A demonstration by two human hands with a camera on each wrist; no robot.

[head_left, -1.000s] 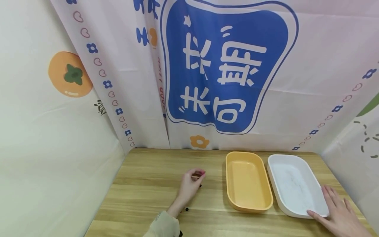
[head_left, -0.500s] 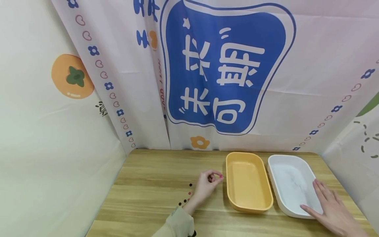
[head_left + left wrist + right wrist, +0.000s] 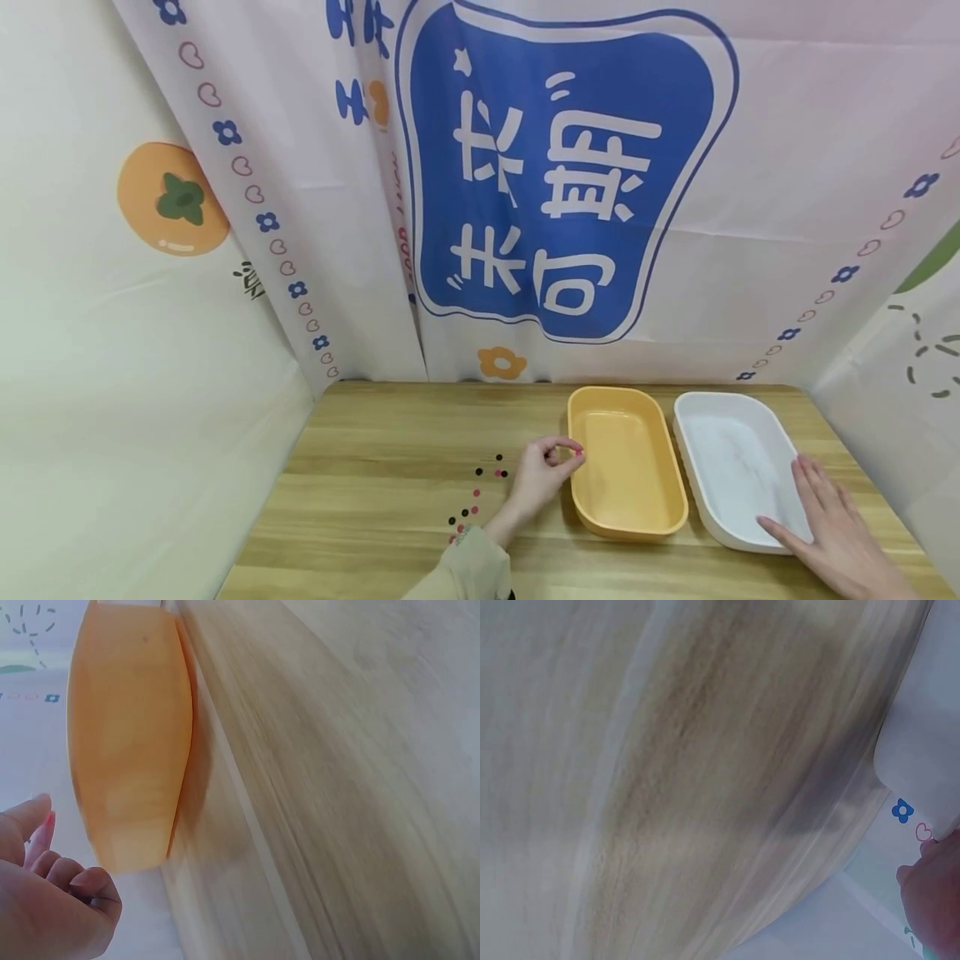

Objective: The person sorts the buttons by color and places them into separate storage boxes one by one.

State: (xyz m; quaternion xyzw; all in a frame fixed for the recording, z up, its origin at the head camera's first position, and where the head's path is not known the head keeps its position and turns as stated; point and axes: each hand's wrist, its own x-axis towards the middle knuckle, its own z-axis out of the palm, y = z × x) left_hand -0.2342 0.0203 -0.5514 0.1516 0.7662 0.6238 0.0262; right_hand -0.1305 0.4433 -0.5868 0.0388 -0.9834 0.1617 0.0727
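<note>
My left hand (image 3: 542, 477) pinches a small pink bead (image 3: 579, 452) between thumb and index fingertip, right at the left rim of the yellow container (image 3: 628, 467). In the left wrist view the left hand (image 3: 56, 900) has its other fingers curled in, beside the container's outer wall (image 3: 131, 742). My right hand (image 3: 843, 529) rests with straight fingers on the near right corner of the white container (image 3: 738, 467). Several black beads (image 3: 479, 472) and pink beads (image 3: 476, 492) lie scattered on the table left of the left hand.
The two containers stand side by side on the wooden table (image 3: 375, 450), with a narrow gap between them. A printed cloth (image 3: 360, 275) hangs behind the table's back edge, and pale cloth walls (image 3: 150, 375) close off the sides.
My left hand has moved right with the pink bead, from above the table to the yellow container's rim, uncovering scattered beads. The right hand has slid slightly left on the white container.
</note>
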